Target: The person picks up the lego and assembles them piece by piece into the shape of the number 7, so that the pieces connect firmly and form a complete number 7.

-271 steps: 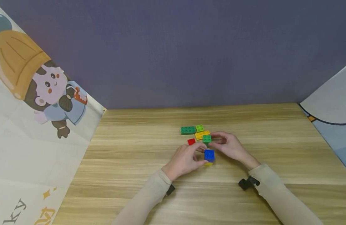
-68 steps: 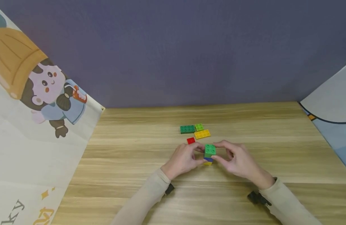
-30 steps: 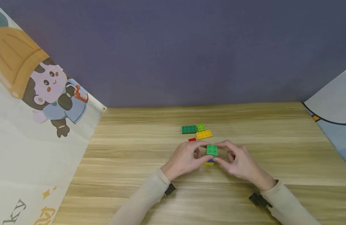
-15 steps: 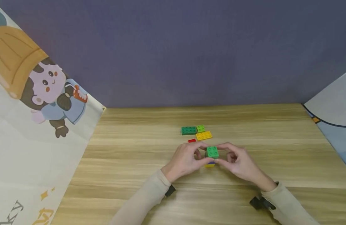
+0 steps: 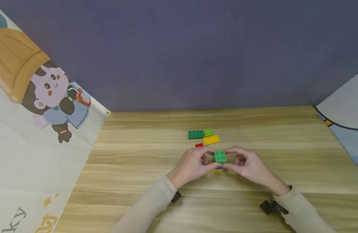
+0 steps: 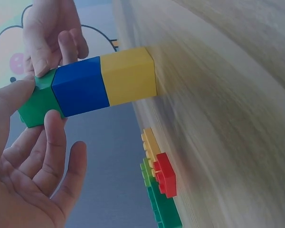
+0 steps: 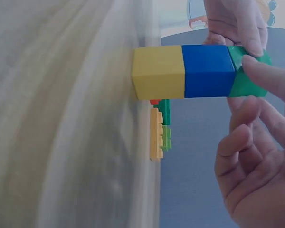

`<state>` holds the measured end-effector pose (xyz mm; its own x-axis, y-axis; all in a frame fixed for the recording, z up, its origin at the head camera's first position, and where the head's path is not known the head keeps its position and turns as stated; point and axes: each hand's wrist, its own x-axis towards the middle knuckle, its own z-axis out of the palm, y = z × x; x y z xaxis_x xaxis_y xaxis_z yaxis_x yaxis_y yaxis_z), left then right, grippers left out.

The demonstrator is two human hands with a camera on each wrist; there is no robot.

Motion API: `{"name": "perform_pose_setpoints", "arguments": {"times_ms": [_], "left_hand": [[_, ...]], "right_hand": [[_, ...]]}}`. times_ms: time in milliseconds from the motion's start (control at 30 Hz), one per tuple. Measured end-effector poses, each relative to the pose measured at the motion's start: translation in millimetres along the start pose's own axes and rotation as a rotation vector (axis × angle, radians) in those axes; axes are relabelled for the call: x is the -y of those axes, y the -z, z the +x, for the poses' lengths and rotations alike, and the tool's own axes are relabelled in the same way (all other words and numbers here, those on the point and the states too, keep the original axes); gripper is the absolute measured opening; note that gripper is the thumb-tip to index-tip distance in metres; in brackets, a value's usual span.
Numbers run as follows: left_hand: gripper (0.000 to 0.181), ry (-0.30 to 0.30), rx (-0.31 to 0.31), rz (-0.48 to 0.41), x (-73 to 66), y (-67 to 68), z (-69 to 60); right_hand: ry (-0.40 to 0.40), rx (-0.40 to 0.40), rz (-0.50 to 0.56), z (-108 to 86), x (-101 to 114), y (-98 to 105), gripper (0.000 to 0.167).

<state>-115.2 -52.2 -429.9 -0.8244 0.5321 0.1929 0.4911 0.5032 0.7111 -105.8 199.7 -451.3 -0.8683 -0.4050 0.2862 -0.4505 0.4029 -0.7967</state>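
Note:
A tower of three building blocks stands upright on the wooden table: a yellow block at the bottom, a blue block in the middle and a green block on top. My left hand pinches the green block from the left between thumb and fingers. From the right, my right hand pinches the same block with thumb and forefinger. Both wrist views show the three blocks lined up, with no visible gap between them. In the head view the green block and fingers hide most of the lower two.
Behind the hands lie a dark green block, a lime block, a flat yellow block and a red block, partly hidden by the left hand. A dark panel rises at the table's back edge.
The right hand brought the green block from beside the flat yellow block onto the blue one. My left fingers moved up from the blue block to the green block. The last half second shows little movement.

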Motion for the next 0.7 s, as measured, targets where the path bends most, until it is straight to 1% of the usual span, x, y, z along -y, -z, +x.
{"name": "perform_pose_setpoints", "arguments": {"times_ms": [67,167,267,367,533,700], "left_hand": [[0.038,-0.003,0.003,0.007,-0.3,-0.3,0.2],[0.038,-0.013,0.002,0.030,-1.0,-1.1,-0.1],[0.039,-0.018,0.000,0.050,-1.7,-1.1,-0.7],[0.041,-0.011,0.002,0.051,-1.9,-0.5,-1.1],[0.041,0.003,0.008,0.049,-1.6,0.4,-1.1],[0.040,0.008,0.009,0.052,-1.8,0.9,-0.9]], "right_hand": [[0.002,0.019,0.004,0.7,1.3,2.9,0.039],[0.021,0.023,0.050,1.9,2.3,7.9,0.035],[0.038,-0.003,0.117,4.2,2.5,12.8,0.031],[0.036,-0.035,0.153,7.3,2.5,15.8,0.028],[0.011,-0.067,0.171,13.5,0.3,17.9,0.027],[-0.036,-0.101,0.162,19.2,-4.0,20.9,0.025]]}}
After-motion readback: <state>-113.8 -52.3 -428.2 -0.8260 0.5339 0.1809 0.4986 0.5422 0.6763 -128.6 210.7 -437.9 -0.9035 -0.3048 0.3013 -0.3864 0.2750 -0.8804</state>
